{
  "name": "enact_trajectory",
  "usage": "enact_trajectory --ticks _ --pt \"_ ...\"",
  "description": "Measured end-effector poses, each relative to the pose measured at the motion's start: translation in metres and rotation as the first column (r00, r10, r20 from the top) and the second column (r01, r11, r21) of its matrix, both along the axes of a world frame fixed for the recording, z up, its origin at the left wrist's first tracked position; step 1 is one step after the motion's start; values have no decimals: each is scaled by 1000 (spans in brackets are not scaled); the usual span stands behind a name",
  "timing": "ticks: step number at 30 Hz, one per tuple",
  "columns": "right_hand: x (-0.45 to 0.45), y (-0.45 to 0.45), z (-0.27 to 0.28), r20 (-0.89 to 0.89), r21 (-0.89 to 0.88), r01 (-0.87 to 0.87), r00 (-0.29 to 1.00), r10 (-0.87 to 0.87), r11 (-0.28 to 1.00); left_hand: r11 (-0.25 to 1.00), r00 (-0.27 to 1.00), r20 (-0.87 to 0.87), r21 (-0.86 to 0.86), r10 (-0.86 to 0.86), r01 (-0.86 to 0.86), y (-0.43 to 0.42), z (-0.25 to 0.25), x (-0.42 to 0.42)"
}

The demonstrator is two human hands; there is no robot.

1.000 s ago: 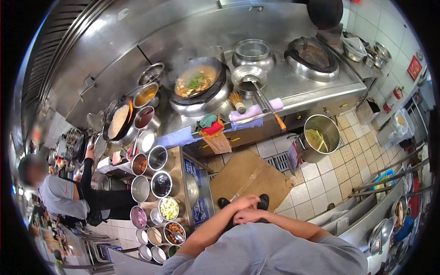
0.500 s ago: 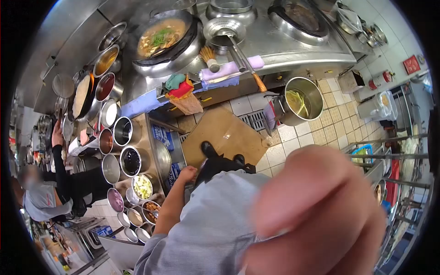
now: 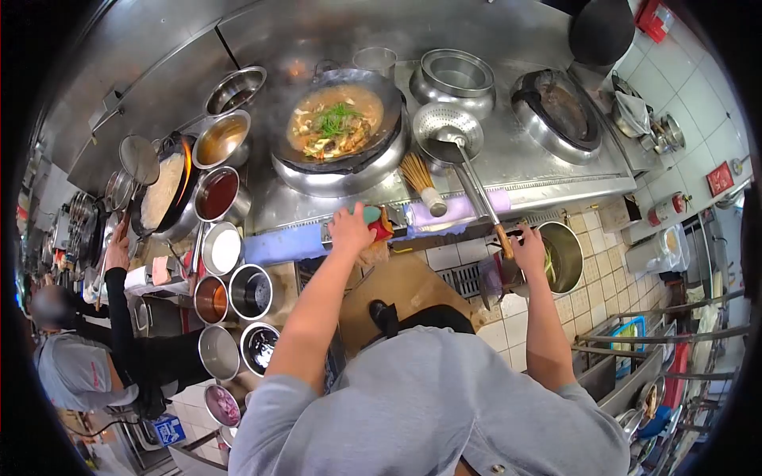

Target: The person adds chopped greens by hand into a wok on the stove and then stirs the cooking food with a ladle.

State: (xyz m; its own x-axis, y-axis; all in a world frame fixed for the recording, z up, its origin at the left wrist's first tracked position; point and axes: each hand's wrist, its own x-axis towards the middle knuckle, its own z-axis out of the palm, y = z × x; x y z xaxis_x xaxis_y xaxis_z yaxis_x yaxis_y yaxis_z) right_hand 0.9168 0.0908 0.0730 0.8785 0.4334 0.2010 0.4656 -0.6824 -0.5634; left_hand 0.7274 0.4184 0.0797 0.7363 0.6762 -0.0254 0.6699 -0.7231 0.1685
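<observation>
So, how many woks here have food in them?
2 visible: the middle wok, with greens on top, and the left wok, with pale contents. Others may be hidden far left.

Beyond the left hand (image 3: 351, 232), a steel tabletop (image 3: 508, 163) meets a steel wall (image 3: 262, 40) with a dull sheen of light. Right of the right hand (image 3: 527, 251) stands a white-tiled wall (image 3: 689, 87); nearer, a metal rack (image 3: 659, 343). Beneath, between both hands, cardboard (image 3: 425, 289) covers part of the white-and-tan tiled floor (image 3: 497, 338), beside a drain grate (image 3: 463, 279).
</observation>
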Motion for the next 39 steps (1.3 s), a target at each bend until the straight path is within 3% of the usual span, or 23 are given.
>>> enact_trajectory --ticks 1,2,3,4,6,8,10,11,12,13,14,15,16,17,19,20,23,25,28,29,30,32,39 --pt "13 -1 -28 19 -208 56 998 -53 977 1000 979 -203 11 -1 3 9 5 9" --pt "24 -2 -51 50 -402 114 993 -102 909 1000 980 -197 15 0 3 16 1 16" --pt "34 -1 -69 -110 -434 0 992 -53 901 995 938 -345 -96 -34 0 25 -8 26" --pt "40 1 -81 -266 -445 -118 964 -5 888 979 874 -478 -203 -81 -20 34 -10 37" --pt "43 17 -85 -356 -236 -102 934 12 966 969 871 -486 -242 -74 -53 37 -10 43" --pt "43 39 -47 -273 -288 -87 962 5 954 963 880 -467 -265 -91 -41 45 -27 46" --pt "53 52 -13 -249 -145 -161 961 122 976 951 906 -414 -305 -90 -45 54 -38 44" --pt "60 53 -12 -154 -194 -193 974 165 962 934 925 -366 -357 -104 -36 58 -41 45" --pt "51 54 3 -173 -203 -200 971 166 958 929 919 -381 -368 -106 -45 60 -45 37" --pt "42 54 19 -267 -92 -169 954 140 981 844 999 -31 -534 28 -40 66 -49 26" --pt "34 61 45 -354 19 -125 927 123 992 746 927 297 -665 228 29 70 -49 21" --pt "24 67 73 -513 122 -122 842 168 985 158 781 208 -977 589 142 60 -8 11" --pt "17 74 98 -648 222 -96 729 220 970 -39 702 153 -968 696 249 64 2 6" --pt "14 82 112 -644 261 -109 721 257 959 -217 620 63 -905 782 365 72 5 -1" --pt "23 100 138 -613 195 -253 723 319 948 -216 398 -2 -842 918 494 88 13 6" --pt "20 115 161 -582 137 -308 744 329 941 -107 276 44 -855 960 508 94 23 14" --pt "32 163 181 -498 0 -515 743 446 857 -226 428 -38 -890 903 396 116 30 29" --pt "40 201 151 -156 -54 -645 760 631 763 -239 454 -57 -904 889 355 124 29 41" --pt "7 265 113 -218 -289 -599 801 557 747 -320 515 -108 -884 850 342 136 23 60" --pt "-10 279 104 -268 -351 -581 814 516 734 -319 470 -137 -888 872 332 142 11 67" --pt "-25 285 97 -190 -387 -598 797 574 702 -319 420 -167 -891 892 323 142 8 71" --pt "-38 271 104 -249 -443 -617 782 572 650 -341 400 -207 -890 893 302 148 2 75" --pt "16 231 116 -221 -473 -535 841 493 700 -306 363 -176 -889 915 340 150 -9 75"
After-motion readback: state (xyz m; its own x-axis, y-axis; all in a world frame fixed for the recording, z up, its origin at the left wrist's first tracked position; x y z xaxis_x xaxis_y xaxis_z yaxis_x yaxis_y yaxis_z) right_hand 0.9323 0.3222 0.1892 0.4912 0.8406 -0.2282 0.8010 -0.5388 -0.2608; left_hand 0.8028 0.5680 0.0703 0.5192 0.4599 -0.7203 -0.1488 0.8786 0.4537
